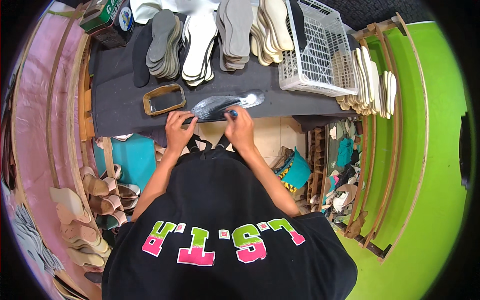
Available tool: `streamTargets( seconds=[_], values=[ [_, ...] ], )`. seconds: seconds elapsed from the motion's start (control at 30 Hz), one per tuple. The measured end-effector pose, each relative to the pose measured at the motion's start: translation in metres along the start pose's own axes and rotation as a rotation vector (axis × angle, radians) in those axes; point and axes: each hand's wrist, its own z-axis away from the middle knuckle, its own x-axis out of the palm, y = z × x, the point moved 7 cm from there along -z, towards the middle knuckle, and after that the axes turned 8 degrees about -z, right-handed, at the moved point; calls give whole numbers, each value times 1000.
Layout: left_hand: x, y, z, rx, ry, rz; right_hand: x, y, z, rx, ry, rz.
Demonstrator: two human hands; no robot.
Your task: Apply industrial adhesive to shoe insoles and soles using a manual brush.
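Already a streaky gloss covers most of the black insole (212, 107) at the near edge of the bench (119, 111); the far grey insoles (235, 32) look uncoated. Your right hand (240, 131) grips a blue tool (233, 113); whether your left hand (179, 132) pinches the insole, I can't tell.

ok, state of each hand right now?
Left hand: fingers at the edge of the dark insole; can't tell if pinching.
Right hand: closed, holding a small blue object.
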Motion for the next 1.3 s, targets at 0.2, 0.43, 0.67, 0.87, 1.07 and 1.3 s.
streamTargets(
  seconds=[0.2,0.43,0.67,0.87,1.07,1.3],
  values=[
    [-2,-1,5,82,-44,-29,-62,49,-35,232,230,22],
    [0,-2,17,110,-122,-41,-50,48,-58,13,210,311],
    [2,-9,17,96,-124,-28,-7,31,-56,8,45,79],
    [3,-7,14,108,-102,-32,-63,59,-94,133,223,314],
    [2,-8,13,103,-95,-35,15,36,-56,92,38,84],
    [-2,-5,11,96,-109,-35,-80,77,-68,241,413,37]
  ],
)
